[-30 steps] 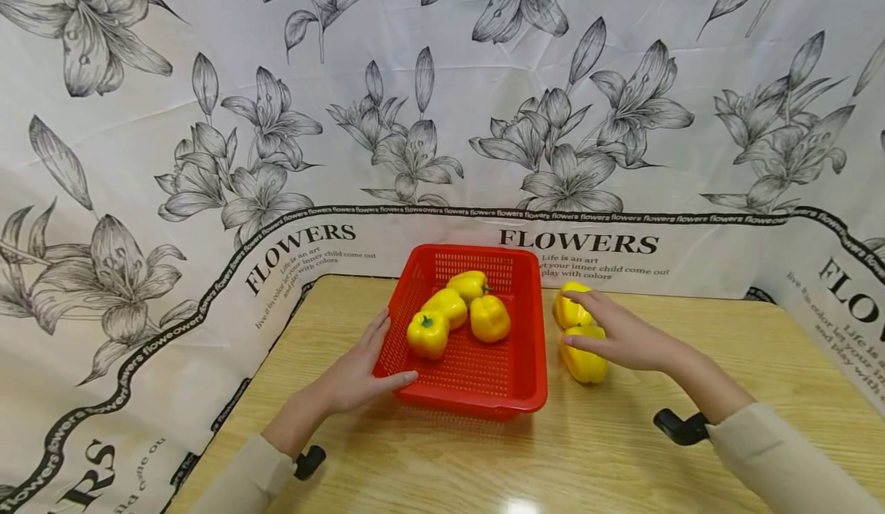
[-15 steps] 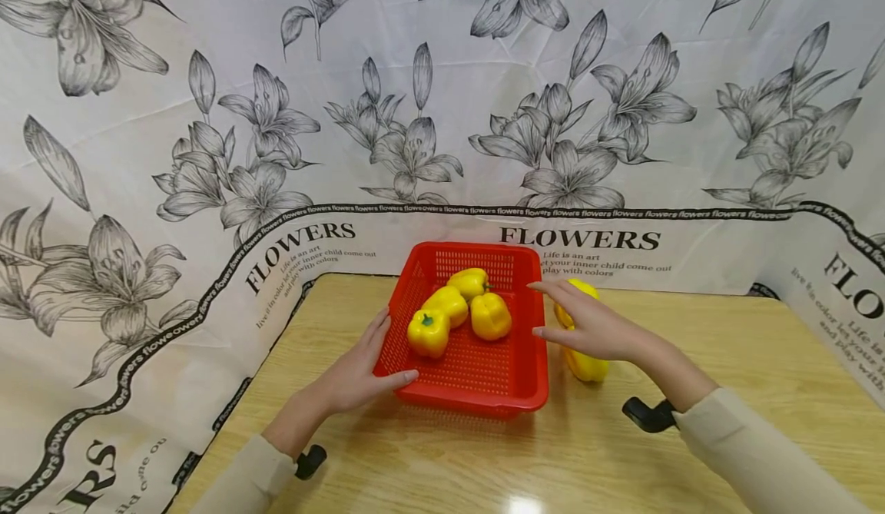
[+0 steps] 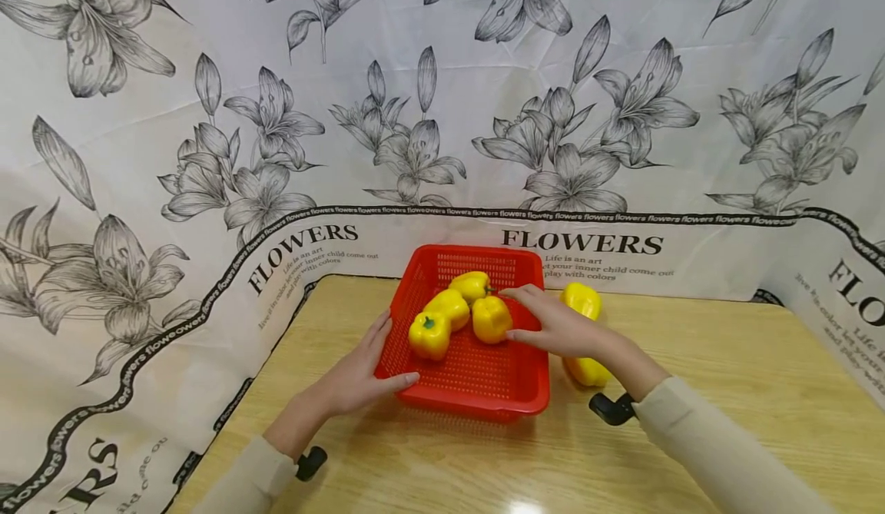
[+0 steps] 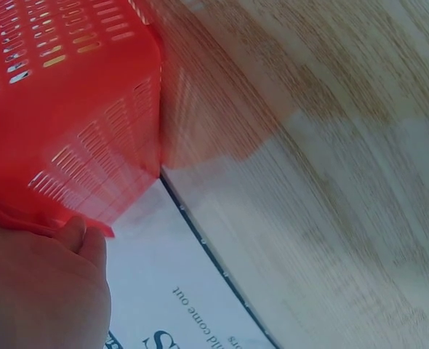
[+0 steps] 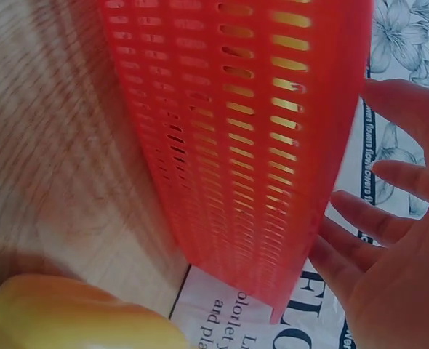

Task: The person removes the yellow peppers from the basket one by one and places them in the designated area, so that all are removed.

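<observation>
Several yellow bell peppers (image 3: 429, 336) lie in a red plastic basket (image 3: 508, 404) in the head view. My left hand (image 3: 353, 376) holds the basket's near left corner, with the thumb along the front rim and the fingers at the left side. In the left wrist view, fingertips (image 4: 91, 243) bend against the rim. My right hand (image 3: 553, 326) reaches over the right rim, fingers spread, close beside the rightmost pepper (image 3: 492, 320) in the basket. Nothing shows in its grasp in the right wrist view. Whether its fingertips touch that pepper, I cannot tell.
Two more yellow peppers, the far one (image 3: 581, 299) and the near one (image 3: 588, 372), lie on the wooden table (image 3: 691, 391) right of the basket, partly behind my right hand. A flower-printed cloth (image 3: 442, 160) hangs behind the table's far edge.
My right hand has moved left, from the two peppers on the table to over the basket's right rim, carrying nothing visible. The left hand and the peppers have stayed put.
</observation>
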